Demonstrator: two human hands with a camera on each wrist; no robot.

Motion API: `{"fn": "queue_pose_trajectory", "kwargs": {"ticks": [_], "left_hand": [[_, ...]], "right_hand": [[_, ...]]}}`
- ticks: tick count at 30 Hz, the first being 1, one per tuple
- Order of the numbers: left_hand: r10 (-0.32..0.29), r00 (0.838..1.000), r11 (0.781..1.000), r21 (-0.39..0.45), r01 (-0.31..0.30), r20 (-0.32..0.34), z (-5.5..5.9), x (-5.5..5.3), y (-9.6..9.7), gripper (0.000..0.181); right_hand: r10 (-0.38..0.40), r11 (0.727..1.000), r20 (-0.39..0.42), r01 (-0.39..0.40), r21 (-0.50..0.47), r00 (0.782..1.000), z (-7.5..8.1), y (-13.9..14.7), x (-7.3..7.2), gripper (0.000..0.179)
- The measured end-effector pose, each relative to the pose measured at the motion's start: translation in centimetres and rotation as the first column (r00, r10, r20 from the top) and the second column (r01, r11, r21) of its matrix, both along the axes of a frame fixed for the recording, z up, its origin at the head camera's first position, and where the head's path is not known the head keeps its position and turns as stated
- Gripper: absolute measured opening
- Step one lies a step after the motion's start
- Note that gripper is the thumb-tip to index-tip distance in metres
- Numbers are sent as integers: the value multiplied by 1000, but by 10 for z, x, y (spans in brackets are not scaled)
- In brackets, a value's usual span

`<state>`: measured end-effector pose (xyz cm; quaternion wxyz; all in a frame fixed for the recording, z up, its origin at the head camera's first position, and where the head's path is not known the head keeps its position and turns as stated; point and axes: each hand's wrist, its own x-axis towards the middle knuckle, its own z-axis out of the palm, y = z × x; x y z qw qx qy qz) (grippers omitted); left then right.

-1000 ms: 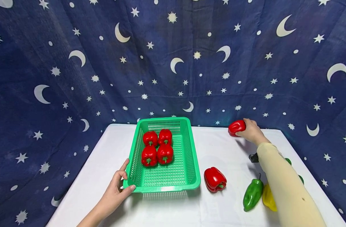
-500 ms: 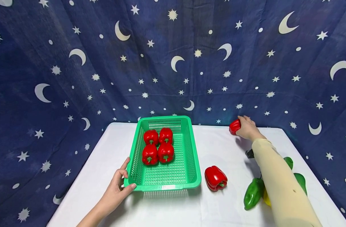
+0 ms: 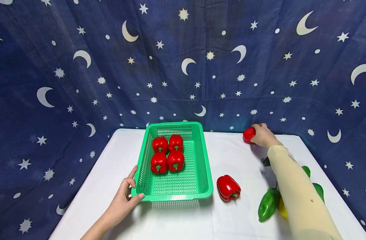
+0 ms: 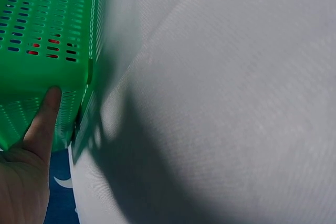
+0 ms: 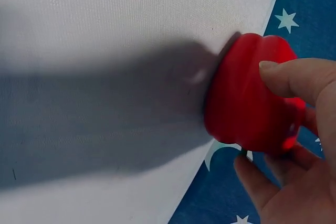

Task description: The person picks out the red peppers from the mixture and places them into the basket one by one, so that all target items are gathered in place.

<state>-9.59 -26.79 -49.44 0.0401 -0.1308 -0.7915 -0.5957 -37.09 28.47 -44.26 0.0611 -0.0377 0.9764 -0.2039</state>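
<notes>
At the back right of the table my right hand (image 3: 264, 135) holds a red bell pepper (image 3: 249, 135). In the right wrist view the thumb lies along one side of this bell pepper (image 5: 252, 93), with fingers round the other side. My left hand (image 3: 124, 198) grips the near left corner of a green plastic basket (image 3: 205, 160), thumb on the front rim and fingers along the side. The left wrist view shows that thumb against the basket (image 4: 47, 74); its fingers are hidden. Several red bell peppers (image 3: 176, 161) stand grouped in the basket's left part.
Another red bell pepper (image 3: 228, 188) lies right of the basket. A long green pepper (image 3: 268, 204), a yellow vegetable (image 3: 282, 210) and green ones (image 3: 319, 191) lie partly behind the right sleeve (image 3: 300, 190). A dark starry cloth (image 3: 183, 66) hangs behind the white table (image 3: 171, 223).
My right hand has shifted slightly, mostly early on, with the red bell pepper in its grip. More of the green vegetables shows beside the sleeve. The left hand and basket have stayed put.
</notes>
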Motion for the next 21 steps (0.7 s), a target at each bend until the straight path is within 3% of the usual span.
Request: {"fn": "queue_pose_trajectory", "kwargs": {"ticks": [13, 21], "left_hand": [[0, 1000, 1000, 5, 0, -9, -2, 0, 0, 35], [-4, 1000, 1000, 26, 4, -3, -2, 0, 0, 36]], "right_hand": [[3, 997, -46, 1, 82, 999, -1, 0, 2, 71], [-19, 996, -5, 20, 81, 1000, 6, -4, 8, 80]]}}
